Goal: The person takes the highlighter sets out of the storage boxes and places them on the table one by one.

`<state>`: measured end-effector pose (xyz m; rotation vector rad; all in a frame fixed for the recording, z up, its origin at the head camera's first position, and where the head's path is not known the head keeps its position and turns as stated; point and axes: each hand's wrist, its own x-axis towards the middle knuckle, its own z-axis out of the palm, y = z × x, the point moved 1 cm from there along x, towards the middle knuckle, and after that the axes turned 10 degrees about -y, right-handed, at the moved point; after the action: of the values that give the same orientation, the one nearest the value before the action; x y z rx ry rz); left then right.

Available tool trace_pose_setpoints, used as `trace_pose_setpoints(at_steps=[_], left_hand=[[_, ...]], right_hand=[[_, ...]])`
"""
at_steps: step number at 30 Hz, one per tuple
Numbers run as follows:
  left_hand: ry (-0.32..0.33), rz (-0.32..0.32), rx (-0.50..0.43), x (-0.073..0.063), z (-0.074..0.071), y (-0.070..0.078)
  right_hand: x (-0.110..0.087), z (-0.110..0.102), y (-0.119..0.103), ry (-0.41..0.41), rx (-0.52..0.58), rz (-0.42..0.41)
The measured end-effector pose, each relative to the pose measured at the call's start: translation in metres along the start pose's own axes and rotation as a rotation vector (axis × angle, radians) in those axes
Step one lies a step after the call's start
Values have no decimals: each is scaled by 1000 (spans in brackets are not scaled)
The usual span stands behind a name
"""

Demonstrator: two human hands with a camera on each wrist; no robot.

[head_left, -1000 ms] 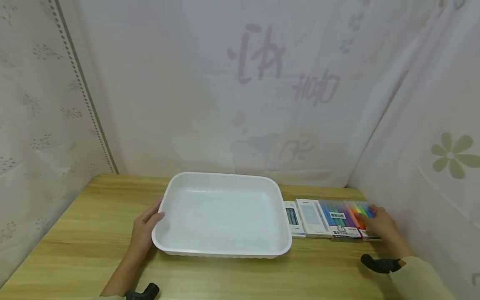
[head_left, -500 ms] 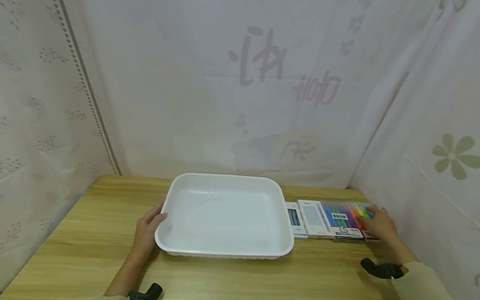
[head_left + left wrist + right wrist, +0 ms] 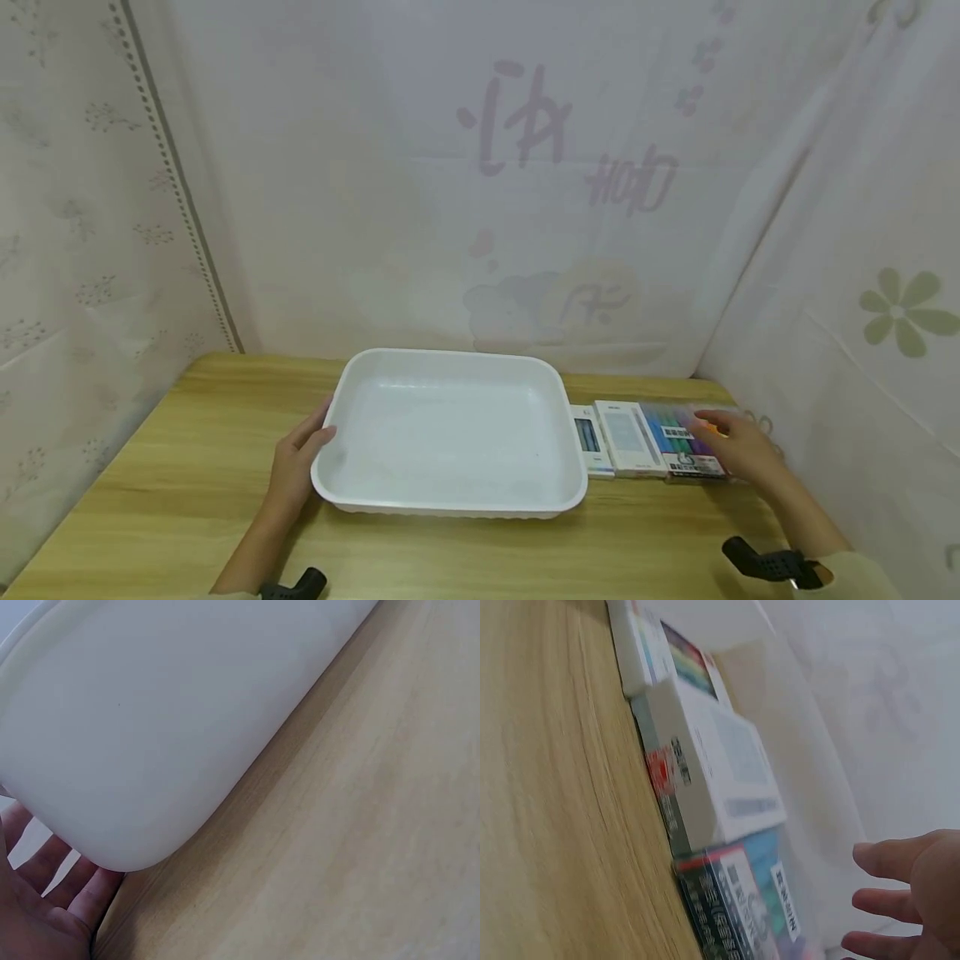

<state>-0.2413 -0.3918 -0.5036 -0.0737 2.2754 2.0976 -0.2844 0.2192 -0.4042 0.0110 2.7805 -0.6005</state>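
Left of tray: open tabletop.
Right: pen boxes packed against curtain wall.

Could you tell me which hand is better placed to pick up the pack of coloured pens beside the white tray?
The right hand. It is over the pack of coloured pens at the table's right end, its fingers loosely spread. The left hand rests against the white tray on its far side, away from the pack.

smooth white plastic tray, wood-grain table
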Motion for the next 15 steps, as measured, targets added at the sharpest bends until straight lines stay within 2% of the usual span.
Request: trace_pose_setpoints(at_steps=[6, 11, 15], left_hand=[[16, -19, 15, -2, 0, 0], [10, -5, 38, -2, 0, 1], [7, -34, 13, -5, -2, 3]], right_hand=[[-12, 8, -18, 18, 18, -75], [-23, 16, -28, -11, 56, -114], [-29, 21, -36, -52, 93, -140]])
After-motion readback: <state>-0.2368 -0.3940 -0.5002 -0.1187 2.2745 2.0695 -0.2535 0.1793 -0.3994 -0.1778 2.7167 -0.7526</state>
